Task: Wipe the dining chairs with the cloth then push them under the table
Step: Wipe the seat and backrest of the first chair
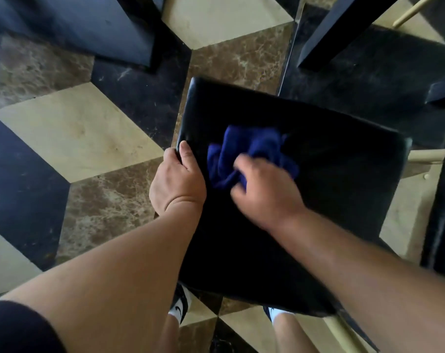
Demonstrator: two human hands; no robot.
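A dining chair with a black padded seat [331,179] stands right below me. A bunched dark blue cloth [244,149] lies on the seat's left half. My right hand [264,192] presses on the cloth's near edge, fingers curled into it and blurred by motion. My left hand [178,182] grips the seat's left edge, thumb on top and fingers wrapped under the rim. Pale wooden legs [422,156] of the chair show at the right and at the bottom.
Another dark chair seat [71,24] stands at the top left and a black table leg [328,34] at the top right. A further black chair part [440,212] runs along the right edge. The floor [76,131] has cream, brown and black marble tiles. My shoes show below the seat.
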